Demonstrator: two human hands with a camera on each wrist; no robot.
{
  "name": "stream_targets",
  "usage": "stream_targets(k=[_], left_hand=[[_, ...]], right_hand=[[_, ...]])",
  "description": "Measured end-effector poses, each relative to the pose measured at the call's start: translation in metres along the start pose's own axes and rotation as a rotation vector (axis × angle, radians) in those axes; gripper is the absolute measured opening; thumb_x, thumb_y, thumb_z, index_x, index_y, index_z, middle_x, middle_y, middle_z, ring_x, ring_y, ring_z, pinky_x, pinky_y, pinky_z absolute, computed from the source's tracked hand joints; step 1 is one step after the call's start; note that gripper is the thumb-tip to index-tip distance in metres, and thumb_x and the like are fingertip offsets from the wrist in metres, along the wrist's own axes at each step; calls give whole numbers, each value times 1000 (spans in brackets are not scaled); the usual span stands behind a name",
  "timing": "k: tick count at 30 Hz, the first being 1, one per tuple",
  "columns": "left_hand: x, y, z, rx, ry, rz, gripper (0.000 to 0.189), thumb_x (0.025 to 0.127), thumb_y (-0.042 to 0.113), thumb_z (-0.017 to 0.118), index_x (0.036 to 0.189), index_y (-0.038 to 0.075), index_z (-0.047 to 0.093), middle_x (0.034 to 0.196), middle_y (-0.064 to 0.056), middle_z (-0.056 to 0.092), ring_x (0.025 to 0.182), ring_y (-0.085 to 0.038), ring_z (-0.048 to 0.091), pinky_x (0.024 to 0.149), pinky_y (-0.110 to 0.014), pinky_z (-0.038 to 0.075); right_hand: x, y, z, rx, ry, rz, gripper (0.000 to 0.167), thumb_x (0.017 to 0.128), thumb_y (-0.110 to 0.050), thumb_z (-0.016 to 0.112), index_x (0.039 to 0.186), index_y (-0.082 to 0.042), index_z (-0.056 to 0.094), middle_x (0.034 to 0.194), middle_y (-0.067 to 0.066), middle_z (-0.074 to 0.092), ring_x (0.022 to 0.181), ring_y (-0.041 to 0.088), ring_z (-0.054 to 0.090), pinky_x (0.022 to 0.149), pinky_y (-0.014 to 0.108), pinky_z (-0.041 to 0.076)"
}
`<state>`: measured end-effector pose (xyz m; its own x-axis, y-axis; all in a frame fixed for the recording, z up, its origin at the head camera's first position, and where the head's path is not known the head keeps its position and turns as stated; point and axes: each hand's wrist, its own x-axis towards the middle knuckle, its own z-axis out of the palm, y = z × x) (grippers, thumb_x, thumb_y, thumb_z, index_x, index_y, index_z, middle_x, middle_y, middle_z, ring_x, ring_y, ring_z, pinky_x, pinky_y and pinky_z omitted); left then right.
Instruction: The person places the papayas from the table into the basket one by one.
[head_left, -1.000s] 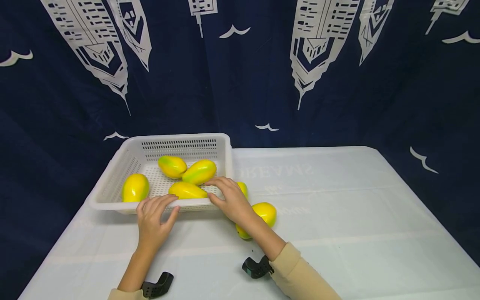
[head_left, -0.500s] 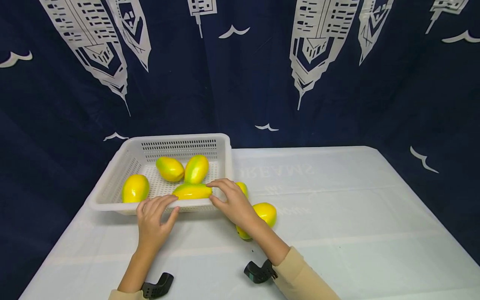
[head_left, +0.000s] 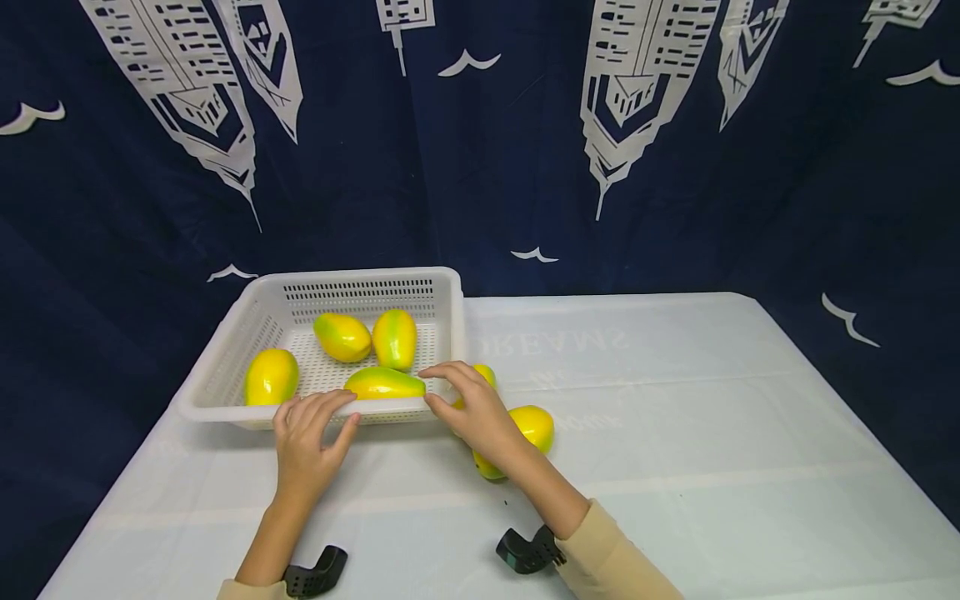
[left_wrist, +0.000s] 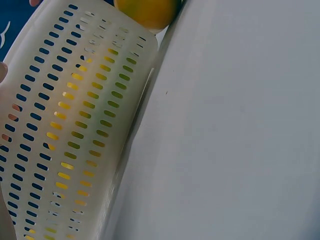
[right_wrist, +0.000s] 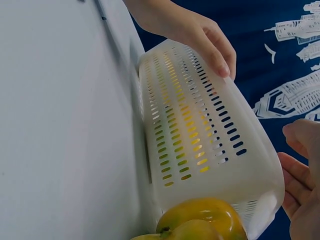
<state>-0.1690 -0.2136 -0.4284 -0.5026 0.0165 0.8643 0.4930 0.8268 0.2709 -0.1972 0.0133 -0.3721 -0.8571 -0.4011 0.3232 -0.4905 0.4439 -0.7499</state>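
A white slotted plastic basket (head_left: 390, 407) holds several yellow-green mangoes. My left hand (head_left: 307, 433) grips its front rim, fingers over the edge and thumb on the outside; the right wrist view also shows this hand (right_wrist: 200, 37) there. At the front right corner is my right hand (head_left: 480, 417), fingers and thumb spread apart around nothing. Its fingertips are close to the tip of the front mango (head_left: 384, 383), which lies lengthwise along the front wall. Behind it, one mango (head_left: 395, 340) points toward me, beside another (head_left: 342, 337). A further mango (head_left: 272, 377) sits at the left.
Outside the basket, on its right, mangoes lie on the white-covered table (head_left: 712, 433): one (head_left: 534, 427) beyond my right wrist, one (head_left: 487, 467) partly under the forearm, one (head_left: 487, 374) behind the hand. A dark blue printed cloth (head_left: 480, 167) hangs behind the table.
The front mango has shifted right and straightened along the wall. The mango behind it has swung round to point toward me. My right hand has drawn back slightly; the left stays put.
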Motion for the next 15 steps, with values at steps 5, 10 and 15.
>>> stream_targets(k=[5, 10, 15], left_hand=[[0, 0, 0, 3, -2, 0, 41, 90, 45, 48, 94, 9, 67, 94, -8, 68, 92, -25, 54, 90, -48, 26], [0, 1, 0, 1, -3, -4, 41, 90, 45, 48, 94, 9, 67, 94, -8, 68, 92, -25, 54, 92, -45, 25], [0, 1, 0, -2, -9, -10, 41, 90, 45, 47, 95, 10, 67, 95, -8, 68, 93, -25, 54, 95, -42, 24]], right_hand=[[-4, 0, -2, 32, -6, 12, 29, 87, -25, 60, 115, -21, 59, 118, -8, 57, 116, 12, 49, 100, 34, 39], [-5, 1, -2, 40, -15, 23, 29, 87, -26, 59, 116, -22, 58, 119, -8, 56, 116, 13, 49, 100, 35, 39], [-8, 1, -3, 44, -14, 7, 30, 88, -27, 58, 117, -20, 57, 119, -6, 57, 118, 13, 49, 101, 37, 38]])
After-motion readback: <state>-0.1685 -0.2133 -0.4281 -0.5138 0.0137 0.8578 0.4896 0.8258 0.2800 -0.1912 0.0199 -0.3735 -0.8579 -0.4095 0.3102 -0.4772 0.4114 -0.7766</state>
